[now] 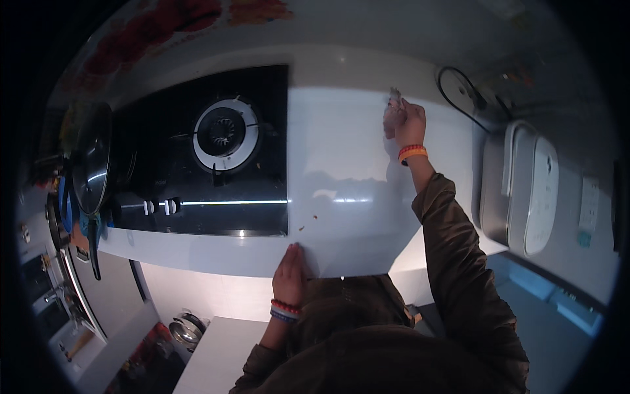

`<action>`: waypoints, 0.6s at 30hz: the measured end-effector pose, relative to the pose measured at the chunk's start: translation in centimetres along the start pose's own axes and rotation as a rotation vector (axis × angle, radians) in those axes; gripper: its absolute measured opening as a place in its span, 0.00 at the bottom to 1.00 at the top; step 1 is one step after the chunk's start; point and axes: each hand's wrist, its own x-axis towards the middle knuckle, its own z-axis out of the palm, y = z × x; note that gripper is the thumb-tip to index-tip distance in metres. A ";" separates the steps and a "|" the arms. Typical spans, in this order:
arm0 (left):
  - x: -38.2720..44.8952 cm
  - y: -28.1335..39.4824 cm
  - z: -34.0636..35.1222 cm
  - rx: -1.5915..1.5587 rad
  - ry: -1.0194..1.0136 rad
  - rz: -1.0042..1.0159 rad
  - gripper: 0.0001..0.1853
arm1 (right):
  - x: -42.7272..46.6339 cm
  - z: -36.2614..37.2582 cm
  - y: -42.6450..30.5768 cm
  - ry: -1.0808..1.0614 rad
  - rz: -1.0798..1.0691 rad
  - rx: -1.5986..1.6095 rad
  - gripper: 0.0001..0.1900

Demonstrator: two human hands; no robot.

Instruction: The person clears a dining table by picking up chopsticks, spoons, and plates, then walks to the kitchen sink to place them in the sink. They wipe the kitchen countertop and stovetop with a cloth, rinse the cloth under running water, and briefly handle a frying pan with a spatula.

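At the far right part of the white countertop (339,138), my right hand (412,120) grips a small crumpled greyish piece (394,96), its material too blurred to tell. My left hand (288,276) is at the counter's front edge, just below the right corner of the black glass gas hob (206,192). Its fingers lie close together and point away from me; the palm side is hidden. Two small brown crumbs (315,217) lie on the counter between my hands.
A round burner (221,130) and two knobs (170,207) are on the hob. To its left stands a lidded pan (93,162), its handle jutting past the counter edge. At right is a white and grey appliance (521,187) beside a black cable (445,83).
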 end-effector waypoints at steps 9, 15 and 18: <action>-0.4 1.6 1.4 -0.056 0.053 -0.187 0.22 | 10.9 11.9 -7.3 -0.189 -0.366 0.161 0.12; -0.2 2.0 1.4 -0.076 0.053 -0.253 0.21 | 6.9 9.4 -9.7 -0.576 -0.491 0.418 0.17; 0.0 2.0 1.3 -0.083 0.079 -0.240 0.21 | 1.1 4.9 -10.3 -0.866 -0.459 0.589 0.12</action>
